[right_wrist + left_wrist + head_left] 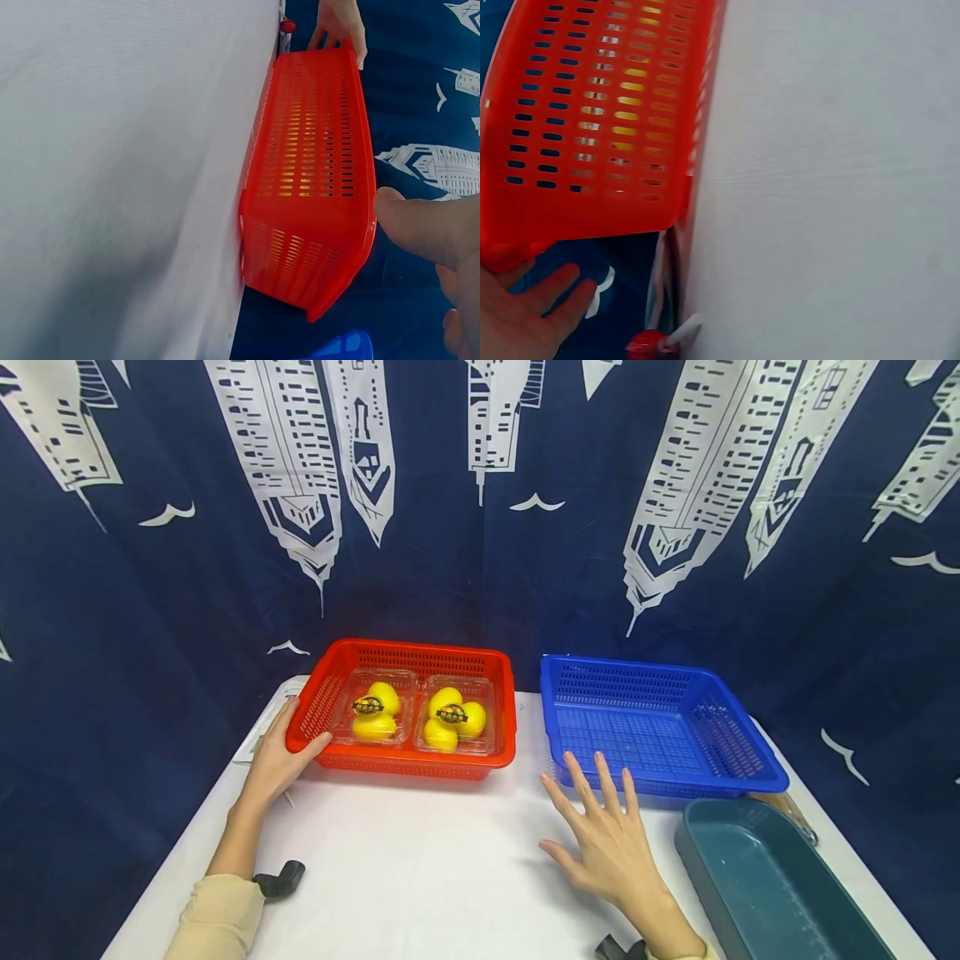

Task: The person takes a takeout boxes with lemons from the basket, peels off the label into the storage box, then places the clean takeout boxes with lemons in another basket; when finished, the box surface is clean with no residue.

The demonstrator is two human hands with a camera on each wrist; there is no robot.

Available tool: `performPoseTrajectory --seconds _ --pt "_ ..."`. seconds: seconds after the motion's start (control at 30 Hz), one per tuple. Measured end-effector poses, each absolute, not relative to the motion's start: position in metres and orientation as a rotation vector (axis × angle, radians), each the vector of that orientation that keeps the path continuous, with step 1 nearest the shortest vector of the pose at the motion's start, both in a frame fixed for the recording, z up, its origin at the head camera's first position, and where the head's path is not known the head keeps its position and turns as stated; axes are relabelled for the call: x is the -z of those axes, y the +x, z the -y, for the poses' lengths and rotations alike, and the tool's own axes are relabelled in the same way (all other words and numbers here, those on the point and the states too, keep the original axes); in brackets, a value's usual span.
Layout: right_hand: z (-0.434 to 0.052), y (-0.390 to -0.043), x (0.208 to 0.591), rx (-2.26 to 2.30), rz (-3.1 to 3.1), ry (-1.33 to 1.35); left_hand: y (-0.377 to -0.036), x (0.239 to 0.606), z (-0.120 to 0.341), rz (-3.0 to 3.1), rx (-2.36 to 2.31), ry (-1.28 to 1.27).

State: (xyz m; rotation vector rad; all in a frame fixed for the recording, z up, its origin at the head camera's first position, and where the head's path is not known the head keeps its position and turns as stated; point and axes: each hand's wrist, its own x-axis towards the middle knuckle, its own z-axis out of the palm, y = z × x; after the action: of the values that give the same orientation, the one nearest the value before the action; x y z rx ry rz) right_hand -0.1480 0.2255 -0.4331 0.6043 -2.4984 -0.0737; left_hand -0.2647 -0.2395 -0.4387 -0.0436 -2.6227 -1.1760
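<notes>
By the bench's [420, 868] far-left corner, the left hand [277, 760], fingers apart, touches the red basket [405, 763] (lemons [377, 729] inside); the right hand [607, 847] hovers, splayed: likely positioning, next needing both hands.

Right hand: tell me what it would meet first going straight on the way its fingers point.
Probably the blue basket, near its front left corner, which the right hand's fingers overlap in the head view. Height is unclear; it might pass over.

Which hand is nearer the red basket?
Left: left hand at the left end of the red basket; right hand away to its right, nearer the blue basket.
</notes>
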Motion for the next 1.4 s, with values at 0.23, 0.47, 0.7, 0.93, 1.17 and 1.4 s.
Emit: performPoseTrajectory --seconds 0.23,0.47,0.7,0.93,1.17,1.4 --pt "-0.223 -0.152 0.431 0.045 2.498 0.621 -0.264 0.440 0.240 2.586 1.200 -0.040" --pt "-0.216 -0.163 0.415 0.079 2.492 0.672 -0.265 0.442 0.241 2.571 1.221 -0.040" --pt "-0.196 -0.187 0.387 0.069 2.588 0.752 -0.265 0.440 0.243 2.565 1.245 -0.018" --pt "-0.173 -0.217 0.365 -0.155 2.776 0.875 -0.265 0.440 0.245 2.567 1.250 -0.027" --pt "-0.157 -0.250 0.342 -0.501 3.006 0.850 -0.266 0.440 0.245 2.582 1.257 -0.027" --pt "-0.144 -0.283 0.333 -0.953 3.110 0.772 -0.268 0.445 0.242 2.571 1.275 -0.056"
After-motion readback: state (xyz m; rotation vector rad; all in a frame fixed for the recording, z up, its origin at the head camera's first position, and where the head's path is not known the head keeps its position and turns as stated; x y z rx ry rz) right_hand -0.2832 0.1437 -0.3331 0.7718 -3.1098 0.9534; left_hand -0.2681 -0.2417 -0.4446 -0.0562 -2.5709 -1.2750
